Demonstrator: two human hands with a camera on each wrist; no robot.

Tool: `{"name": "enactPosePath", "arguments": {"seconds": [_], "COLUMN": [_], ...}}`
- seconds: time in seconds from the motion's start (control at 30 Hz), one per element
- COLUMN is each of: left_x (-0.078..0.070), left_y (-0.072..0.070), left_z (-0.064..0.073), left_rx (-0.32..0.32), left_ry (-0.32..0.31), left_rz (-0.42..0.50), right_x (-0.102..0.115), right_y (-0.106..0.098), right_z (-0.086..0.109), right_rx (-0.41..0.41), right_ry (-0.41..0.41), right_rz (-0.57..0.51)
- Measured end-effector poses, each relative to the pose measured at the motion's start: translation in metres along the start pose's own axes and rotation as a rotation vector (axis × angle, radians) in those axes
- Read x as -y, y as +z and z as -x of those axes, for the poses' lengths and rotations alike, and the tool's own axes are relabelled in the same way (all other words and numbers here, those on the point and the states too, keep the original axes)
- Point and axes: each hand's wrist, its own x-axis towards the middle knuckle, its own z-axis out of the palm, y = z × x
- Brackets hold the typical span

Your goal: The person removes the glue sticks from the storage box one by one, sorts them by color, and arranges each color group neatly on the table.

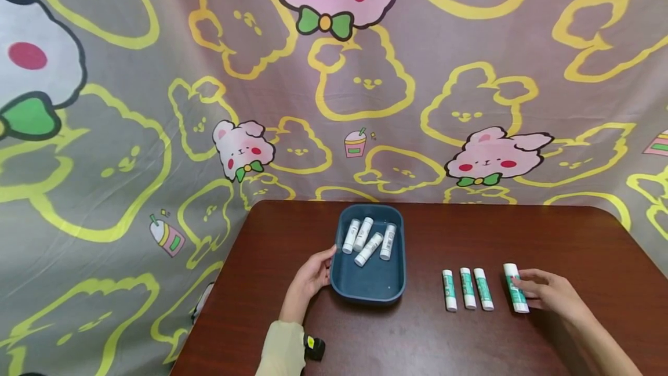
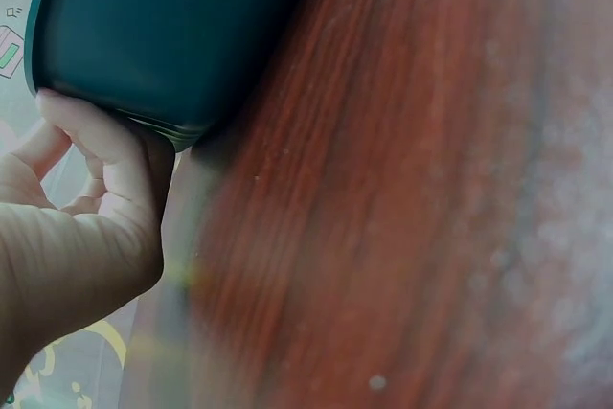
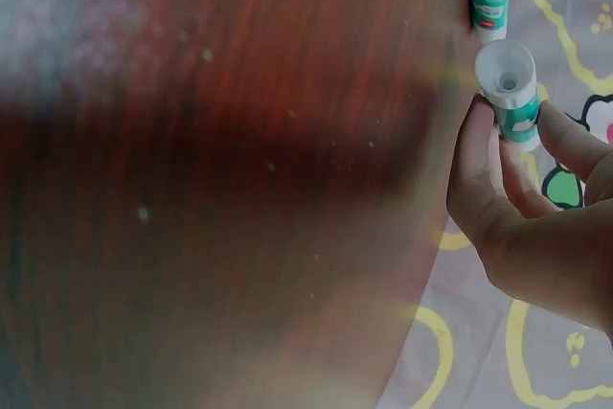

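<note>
My right hand [image 1: 555, 295] pinches a white and green glue stick [image 1: 516, 289] between thumb and fingers. The right wrist view shows the hollow white base of this glue stick [image 3: 508, 79] facing the camera. To its left in the head view, a row of three slimmer glue sticks [image 1: 468, 289] lies on the table. My left hand [image 1: 315, 271] holds the dark blue tray [image 1: 368, 295] at its left side, fingertips at the rim, with curled fingers against the outer wall in the left wrist view. Several white glue sticks [image 1: 369, 249] lie in the tray's far half.
The dark red-brown wooden table [image 1: 417, 344] has rounded far corners. A patterned cloth [image 1: 376, 97] with cartoon animals hangs behind it and along the left side. A black device [image 1: 314, 347] is strapped at my left wrist beside the pale sleeve [image 1: 282, 350].
</note>
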Motion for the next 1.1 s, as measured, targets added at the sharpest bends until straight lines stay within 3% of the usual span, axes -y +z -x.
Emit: {"name": "enactPosePath", "arguments": {"seconds": [0.3,0.7,1.1], "left_x": [-0.001,0.001,0.001], "left_y": [0.000,0.000,0.002], "left_z": [0.000,0.000,0.000], "left_rx": [0.007,-0.012,-0.024], "left_ry": [0.007,0.019,0.020], "left_rz": [-0.015,-0.023,-0.020], "right_x": [-0.004,-0.004,-0.003], "right_y": [0.006,0.012,0.015], "right_z": [-0.003,-0.008,-0.010], "right_rx": [-0.015,-0.039,-0.052], "right_ry": [-0.021,-0.051,-0.059], "right_rz": [0.006,0.145,0.207]}}
